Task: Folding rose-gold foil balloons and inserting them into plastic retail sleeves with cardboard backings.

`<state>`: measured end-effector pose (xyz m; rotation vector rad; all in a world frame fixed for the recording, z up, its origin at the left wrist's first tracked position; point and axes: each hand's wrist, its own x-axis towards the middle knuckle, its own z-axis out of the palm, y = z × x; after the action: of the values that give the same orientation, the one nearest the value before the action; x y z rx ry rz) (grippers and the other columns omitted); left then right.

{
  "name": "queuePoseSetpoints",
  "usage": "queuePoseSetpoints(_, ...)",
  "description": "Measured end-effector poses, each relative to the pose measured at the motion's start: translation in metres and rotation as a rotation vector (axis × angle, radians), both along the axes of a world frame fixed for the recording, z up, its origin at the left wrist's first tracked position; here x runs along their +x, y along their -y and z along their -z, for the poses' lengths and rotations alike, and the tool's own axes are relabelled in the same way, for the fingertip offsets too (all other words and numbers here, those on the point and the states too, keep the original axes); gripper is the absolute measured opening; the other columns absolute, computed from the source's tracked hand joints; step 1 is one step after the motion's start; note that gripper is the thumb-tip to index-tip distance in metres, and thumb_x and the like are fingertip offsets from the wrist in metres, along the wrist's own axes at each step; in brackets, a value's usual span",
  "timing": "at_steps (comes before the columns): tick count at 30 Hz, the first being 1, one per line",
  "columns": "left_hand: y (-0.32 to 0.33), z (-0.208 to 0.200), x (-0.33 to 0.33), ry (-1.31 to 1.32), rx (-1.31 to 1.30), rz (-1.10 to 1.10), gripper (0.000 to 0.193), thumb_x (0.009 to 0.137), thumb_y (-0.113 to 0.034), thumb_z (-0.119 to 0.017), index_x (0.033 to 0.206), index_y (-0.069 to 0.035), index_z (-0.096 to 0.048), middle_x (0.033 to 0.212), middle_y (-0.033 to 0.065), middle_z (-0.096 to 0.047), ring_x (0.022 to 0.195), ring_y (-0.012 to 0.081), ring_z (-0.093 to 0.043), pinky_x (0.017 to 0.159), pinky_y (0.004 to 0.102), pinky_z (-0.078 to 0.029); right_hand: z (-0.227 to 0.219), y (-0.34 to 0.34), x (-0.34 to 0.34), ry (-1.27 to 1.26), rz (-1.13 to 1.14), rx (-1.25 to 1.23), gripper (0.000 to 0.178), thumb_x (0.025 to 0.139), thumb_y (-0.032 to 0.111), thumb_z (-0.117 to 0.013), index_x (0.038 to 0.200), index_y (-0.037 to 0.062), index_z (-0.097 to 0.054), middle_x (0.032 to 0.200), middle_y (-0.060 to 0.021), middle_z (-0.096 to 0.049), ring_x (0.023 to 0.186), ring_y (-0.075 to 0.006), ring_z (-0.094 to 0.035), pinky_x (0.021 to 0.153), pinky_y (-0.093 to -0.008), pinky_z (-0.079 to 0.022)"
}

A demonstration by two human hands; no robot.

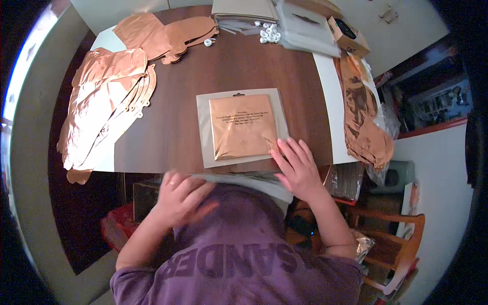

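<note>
In front of me lies a flat, square packet of folded copper-coloured foil [244, 140] with dark print on it. A pale grey card with a hang hole [205, 147] shows all around it, under or behind the foil. The fingers of my right hand [300, 170] are stretched out, their tips at the packet's lower right corner. My left hand [183, 198] is off the table's front edge, its fingers smeared by motion. Between my hands a clear plastic sheet or bag [244, 182] lies along that edge against my body; whether my left hand touches it is hidden by blur.
Stacks of copper foil balloons lie at the left [109, 84], far left [147, 35] and right [358, 112]. White ribbon rolls [269, 35], grey cards [244, 9], clear bags [307, 30] and a small cardboard box [349, 38] stand at the back. A wooden chair [406, 244] is at the right.
</note>
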<state>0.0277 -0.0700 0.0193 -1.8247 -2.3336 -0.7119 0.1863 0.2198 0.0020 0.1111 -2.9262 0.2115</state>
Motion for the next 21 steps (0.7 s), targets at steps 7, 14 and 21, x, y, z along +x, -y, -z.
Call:
queuePoseSetpoints(7, -0.024, 0.042, -0.027, -0.094, 0.114, 0.131, 0.038, 0.078, -0.017, -0.071, 0.113, -0.004, -0.064, 0.118, 0.0110, -0.063, 0.121, 0.0271, -0.053, 0.103, 0.0451, -0.042, 0.010, 0.006, 0.010, -0.169, 0.004, 0.043, 0.058, 0.071, 0.021, -0.078, 0.124, 0.0067, -0.059, 0.134, -0.0121, -0.054, 0.123, -0.0313, -0.050, 0.102, -0.0471, -0.041)
queuePoseSetpoints(14, -0.029, 0.034, -0.019, 0.123, 0.175, -0.167, 0.012, 0.075, -0.013, -0.076, 0.082, -0.014, -0.065, 0.104, 0.0007, -0.069, 0.120, 0.0268, -0.055, 0.111, 0.0555, -0.025, 0.010, 0.001, 0.001, -0.268, 0.141, -0.434, 0.017, 0.075, 0.012, -0.076, 0.080, 0.0051, -0.061, 0.088, -0.0065, -0.064, 0.080, -0.0249, -0.059, 0.071, -0.0372, -0.046)
queuePoseSetpoints(21, -0.035, 0.014, -0.028, 0.340, -0.048, -0.367, 0.026, 0.072, -0.016, -0.077, 0.093, -0.013, -0.062, 0.108, 0.0056, -0.064, 0.122, 0.0298, -0.051, 0.114, 0.0590, -0.013, -0.003, 0.015, -0.020, -0.141, 0.439, -0.464, 0.046, 0.070, 0.015, -0.080, 0.101, 0.0063, -0.048, 0.100, -0.0155, -0.051, 0.089, -0.0336, -0.054, 0.076, -0.0431, -0.046)
